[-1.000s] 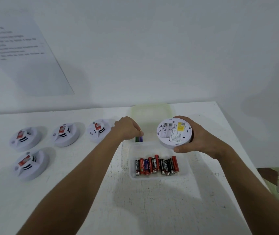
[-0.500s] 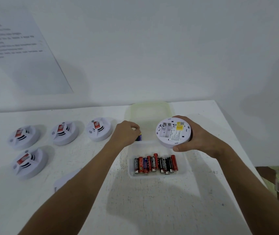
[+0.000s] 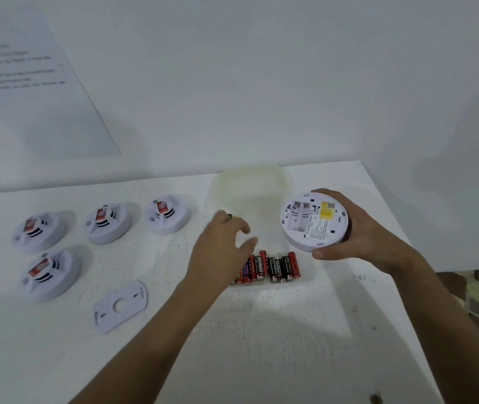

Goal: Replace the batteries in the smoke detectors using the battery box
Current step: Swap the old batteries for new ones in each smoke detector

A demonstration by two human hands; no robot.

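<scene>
left end of the battery row (image 3: 267, 268) behind the blurred left hand (image 3: 220, 252); wall sheet's print (image 3: 14, 65) illegible

Four round white smoke detectors (image 3: 107, 223) sit on the white worktop (image 3: 261, 345) at left: three in a back row, one in front. A flat white mounting plate (image 3: 120, 306) lies right of that front one. The clear plastic battery box (image 3: 308, 275) sits centre, red-and-black AA batteries (image 3: 273, 266) inside, its translucent lid (image 3: 253, 185) behind.

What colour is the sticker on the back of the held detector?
Yellow sticker, clearest in the head view.
</scene>
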